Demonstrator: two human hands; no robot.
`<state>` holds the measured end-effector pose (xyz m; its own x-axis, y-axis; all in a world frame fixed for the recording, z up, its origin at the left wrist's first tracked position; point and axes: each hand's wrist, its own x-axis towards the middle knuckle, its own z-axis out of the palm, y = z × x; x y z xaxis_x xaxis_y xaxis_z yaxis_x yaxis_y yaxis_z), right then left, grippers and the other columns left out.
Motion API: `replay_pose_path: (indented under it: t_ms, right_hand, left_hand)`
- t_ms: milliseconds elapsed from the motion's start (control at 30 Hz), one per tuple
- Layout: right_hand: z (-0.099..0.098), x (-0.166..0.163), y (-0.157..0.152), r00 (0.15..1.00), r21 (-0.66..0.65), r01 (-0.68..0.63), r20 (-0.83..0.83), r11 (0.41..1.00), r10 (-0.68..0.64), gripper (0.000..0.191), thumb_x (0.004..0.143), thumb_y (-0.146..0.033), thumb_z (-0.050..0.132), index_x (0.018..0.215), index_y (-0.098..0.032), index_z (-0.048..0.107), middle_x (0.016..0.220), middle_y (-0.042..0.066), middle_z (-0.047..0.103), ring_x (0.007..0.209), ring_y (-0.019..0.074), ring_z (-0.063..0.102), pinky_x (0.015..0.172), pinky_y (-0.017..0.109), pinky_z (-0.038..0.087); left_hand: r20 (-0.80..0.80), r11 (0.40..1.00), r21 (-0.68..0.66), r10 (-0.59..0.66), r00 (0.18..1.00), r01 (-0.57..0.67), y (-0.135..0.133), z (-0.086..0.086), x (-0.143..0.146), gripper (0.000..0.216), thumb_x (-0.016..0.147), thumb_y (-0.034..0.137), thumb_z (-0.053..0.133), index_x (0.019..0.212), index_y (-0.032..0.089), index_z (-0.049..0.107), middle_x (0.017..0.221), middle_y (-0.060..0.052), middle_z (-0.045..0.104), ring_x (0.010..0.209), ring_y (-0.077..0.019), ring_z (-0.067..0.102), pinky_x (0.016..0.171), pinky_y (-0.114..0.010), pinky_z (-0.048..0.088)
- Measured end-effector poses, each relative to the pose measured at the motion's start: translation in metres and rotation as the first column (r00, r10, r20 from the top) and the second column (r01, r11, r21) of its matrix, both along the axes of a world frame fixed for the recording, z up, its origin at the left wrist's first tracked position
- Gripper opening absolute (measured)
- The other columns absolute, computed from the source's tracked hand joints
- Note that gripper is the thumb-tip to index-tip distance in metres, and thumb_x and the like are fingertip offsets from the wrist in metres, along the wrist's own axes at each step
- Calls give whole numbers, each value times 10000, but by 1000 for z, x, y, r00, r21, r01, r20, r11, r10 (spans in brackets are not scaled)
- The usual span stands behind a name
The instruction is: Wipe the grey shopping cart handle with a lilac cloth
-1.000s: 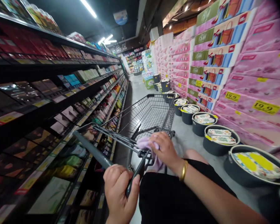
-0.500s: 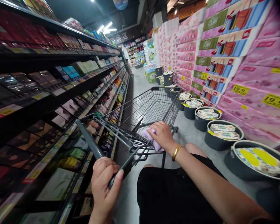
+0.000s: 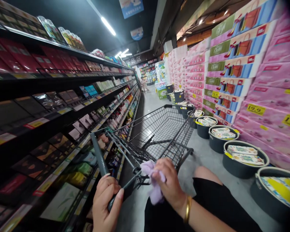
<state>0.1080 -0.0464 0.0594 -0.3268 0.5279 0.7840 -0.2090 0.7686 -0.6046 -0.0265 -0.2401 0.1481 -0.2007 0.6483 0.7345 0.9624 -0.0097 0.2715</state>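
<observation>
A grey wire shopping cart [image 3: 169, 125] stands in front of me in a store aisle, with nothing visible in its basket. My left hand [image 3: 106, 199] is wrapped round the cart's dark handlebar [image 3: 100, 158], near its right end. A crumpled light purple cloth [image 3: 156, 190] is bunched in my right hand [image 3: 168, 180], which is closed on it. That hand is held just behind the cart frame, above my lap; part of the cloth hangs below the fingers. I cannot tell whether the cloth touches the frame. A gold bracelet [image 3: 188, 209] circles my right wrist.
Long shelves [image 3: 87, 106] of boxed and bottled goods line the left side. On the right, dark buckets [image 3: 244, 158] holding wipe packs stand in a row before stacked pink tissue packs [image 3: 265, 119]. Grey floor [image 3: 149, 96] runs down the aisle; a person [image 3: 143, 84] is far ahead.
My right hand has drawn back from the cart frame toward my lap with the cloth, more of which now shows. My left hand keeps its hold on the handlebar. The view has tilted up.
</observation>
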Motion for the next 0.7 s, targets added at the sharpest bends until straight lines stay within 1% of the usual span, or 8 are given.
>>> replay_pose_path:
  t_ms: [67,167,233,333,400,567,633,700]
  right_hand:
    - [-20,3,-12,997,100,-57,53,993,52,151,961,-376,571,941,-240,632,964,47,636,950,217,559,880,384,465]
    - [-34,6,-14,997,59,42,60,997,-45,121,967,-333,565,923,-238,625,907,43,630,877,202,565,790,348,480]
    - [-27,8,-13,996,25,65,56,998,-66,105,963,-326,574,925,-238,617,916,46,627,897,207,569,815,362,480]
    - [-10,7,-15,998,105,-24,55,994,19,110,933,-350,624,958,-243,617,974,49,630,960,221,568,912,406,464]
    - [-10,3,-15,999,139,-37,41,990,32,112,925,-347,633,952,-240,619,987,51,629,964,219,569,911,399,470]
    - [-50,-6,-3,995,-3,82,54,997,-82,76,936,-290,589,902,-234,628,939,48,616,900,203,585,794,340,499]
    - [-52,-5,-3,995,-76,82,65,994,-77,86,942,-285,579,888,-232,619,927,44,608,895,199,584,786,332,498]
    - [-39,-1,-8,998,-95,42,54,995,-37,93,948,-301,577,897,-232,616,945,47,607,923,201,576,817,339,494]
  left_hand:
    - [3,1000,1,2,1000,-2,0,0,2,137,899,170,558,773,214,529,787,5,568,833,-162,559,998,-377,426]
    - [-1,1000,-4,6,1000,-6,2,1,4,145,897,174,559,761,213,530,776,8,568,818,-161,562,995,-375,431]
    - [-3,1000,-4,9,1000,-9,3,1,5,147,898,181,558,757,212,531,775,7,567,816,-161,563,987,-370,436]
    - [-10,1000,0,15,1000,-15,2,1,5,142,902,189,554,763,214,536,785,4,568,829,-162,562,979,-362,440]
    - [-19,1000,-4,20,1000,-20,1,0,4,137,903,190,553,769,215,541,792,3,572,839,-162,565,989,-361,437]
    - [-53,999,-20,26,998,-27,-1,0,1,115,900,188,557,790,222,559,804,6,591,853,-160,582,1025,-361,426]
    - [-72,999,-24,36,997,-38,-2,0,1,105,899,190,558,801,226,566,810,8,601,860,-160,591,1039,-363,426]
    - [-88,998,-40,54,995,-58,-4,0,1,94,902,203,555,814,232,573,834,4,619,881,-163,604,1057,-371,429]
